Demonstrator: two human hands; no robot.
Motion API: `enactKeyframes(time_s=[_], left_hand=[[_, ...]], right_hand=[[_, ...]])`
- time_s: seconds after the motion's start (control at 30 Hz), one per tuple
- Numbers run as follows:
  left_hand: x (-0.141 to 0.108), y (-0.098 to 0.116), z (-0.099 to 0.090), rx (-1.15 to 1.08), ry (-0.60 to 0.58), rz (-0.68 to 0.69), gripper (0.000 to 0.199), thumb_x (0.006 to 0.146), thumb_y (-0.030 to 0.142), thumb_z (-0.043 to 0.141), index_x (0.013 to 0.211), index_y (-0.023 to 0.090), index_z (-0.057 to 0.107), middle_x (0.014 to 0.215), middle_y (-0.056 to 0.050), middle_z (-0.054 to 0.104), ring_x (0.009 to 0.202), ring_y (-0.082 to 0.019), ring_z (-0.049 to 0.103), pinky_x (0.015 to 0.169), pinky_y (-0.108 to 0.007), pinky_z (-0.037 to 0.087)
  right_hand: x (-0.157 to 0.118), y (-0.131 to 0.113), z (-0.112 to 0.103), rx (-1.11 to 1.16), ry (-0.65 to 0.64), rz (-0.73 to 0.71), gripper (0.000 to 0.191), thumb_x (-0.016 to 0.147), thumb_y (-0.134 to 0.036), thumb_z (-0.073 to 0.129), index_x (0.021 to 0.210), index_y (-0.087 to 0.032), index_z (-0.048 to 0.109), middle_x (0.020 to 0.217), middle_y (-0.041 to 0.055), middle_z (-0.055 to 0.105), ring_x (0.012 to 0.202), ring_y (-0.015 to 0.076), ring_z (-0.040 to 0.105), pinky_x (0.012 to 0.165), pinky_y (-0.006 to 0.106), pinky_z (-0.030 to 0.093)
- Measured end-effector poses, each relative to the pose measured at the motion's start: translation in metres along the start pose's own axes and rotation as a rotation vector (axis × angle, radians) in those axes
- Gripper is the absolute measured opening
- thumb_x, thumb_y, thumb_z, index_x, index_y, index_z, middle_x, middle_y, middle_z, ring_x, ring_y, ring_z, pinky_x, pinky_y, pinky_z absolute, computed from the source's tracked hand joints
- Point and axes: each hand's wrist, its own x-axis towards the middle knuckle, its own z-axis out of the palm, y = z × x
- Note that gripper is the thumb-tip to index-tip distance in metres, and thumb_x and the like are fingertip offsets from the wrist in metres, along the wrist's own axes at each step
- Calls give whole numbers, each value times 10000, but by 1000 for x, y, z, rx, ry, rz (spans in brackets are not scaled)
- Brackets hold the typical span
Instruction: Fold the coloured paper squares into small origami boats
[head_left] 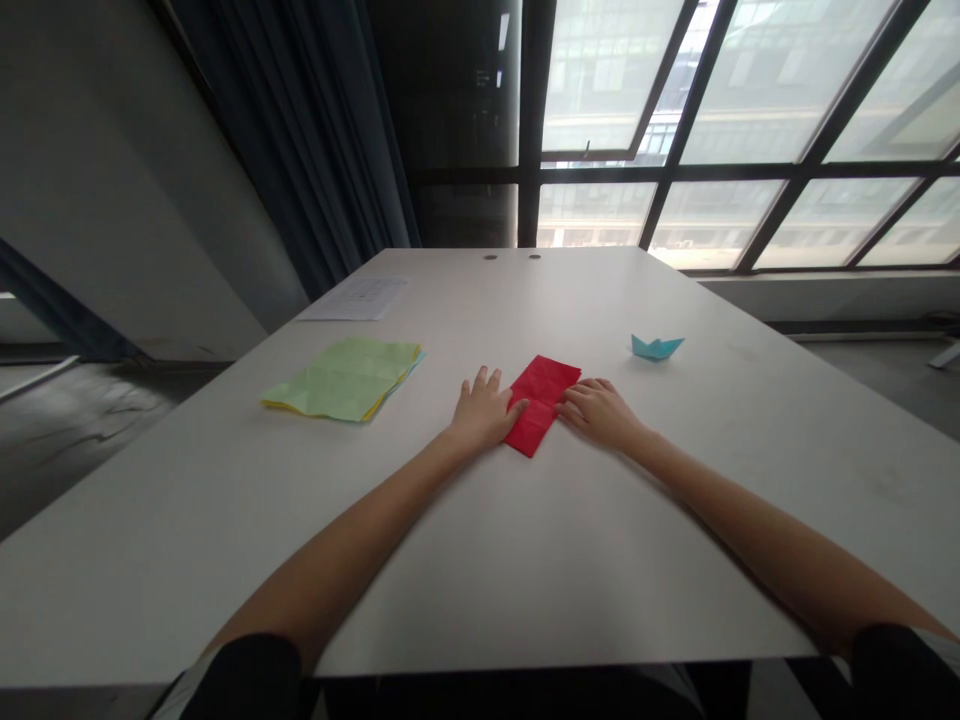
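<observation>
A red sheet of paper point(541, 380), folded into a narrow rectangle with creases across it, lies at a slant on the white table. On its left edge rests my left hand point(484, 410), fingers spread and pointing away, the thumb laid on the paper. My right hand point(598, 412) is at the paper's right edge, its fingers curled together and touching that edge. Whether the right fingertips pinch the paper or only press on it is hard to see, but they are closed at it.
Left of my hands lies a stack of green, yellow and blue paper sheets point(341, 380). A blue folded paper boat point(657, 348) stands to the right. Farther back on the left is a printed white sheet point(356, 299). The white table point(480, 560) ends near my body.
</observation>
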Motion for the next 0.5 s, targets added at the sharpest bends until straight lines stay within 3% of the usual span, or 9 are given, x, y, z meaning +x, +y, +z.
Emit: enactKeyframes(time_s=[0.07, 0.13, 0.23, 0.4, 0.5], left_hand=[[1, 1, -7, 25, 45, 131, 528, 875, 509, 232, 993, 201, 643, 1326, -86, 440, 1304, -296, 210, 1027, -483, 228], [3, -1, -8, 36, 83, 152, 464, 880, 461, 278, 934, 203, 659, 1237, -76, 519, 1263, -268, 280, 1009, -431, 276], [6, -8, 0, 32, 148, -28, 398, 875, 381, 326, 1013, 169, 633, 1236, -111, 511, 1213, -271, 342, 979, -421, 305], [16, -18, 17, -153, 25, -171, 385, 871, 384, 336, 1140, 245, 573, 1307, -69, 462, 1214, -267, 356, 976, -443, 286], [20, -18, 16, -295, 31, -218, 371, 850, 396, 380, 1126, 253, 582, 1283, -64, 492, 1210, -266, 370, 982, -445, 272]], right_hand=[[-1, 3, 1, -2, 15, 56, 306, 875, -398, 383, 922, -199, 612, 953, 81, 666, 976, 226, 542, 886, 366, 301], [-2, 5, 3, 21, 22, 69, 268, 857, -385, 425, 950, -194, 589, 964, 75, 664, 974, 223, 551, 875, 360, 313], [-3, 6, 7, 77, 24, 56, 244, 846, -348, 449, 1000, -195, 560, 985, 64, 661, 988, 215, 554, 872, 352, 323], [-3, 7, 11, 135, 24, 17, 243, 851, -316, 439, 1039, -206, 549, 1041, 57, 649, 1033, 217, 534, 901, 359, 316], [-3, 8, 12, 153, 21, 13, 242, 853, -311, 434, 1044, -210, 543, 1045, 59, 646, 1038, 220, 530, 906, 367, 317]])
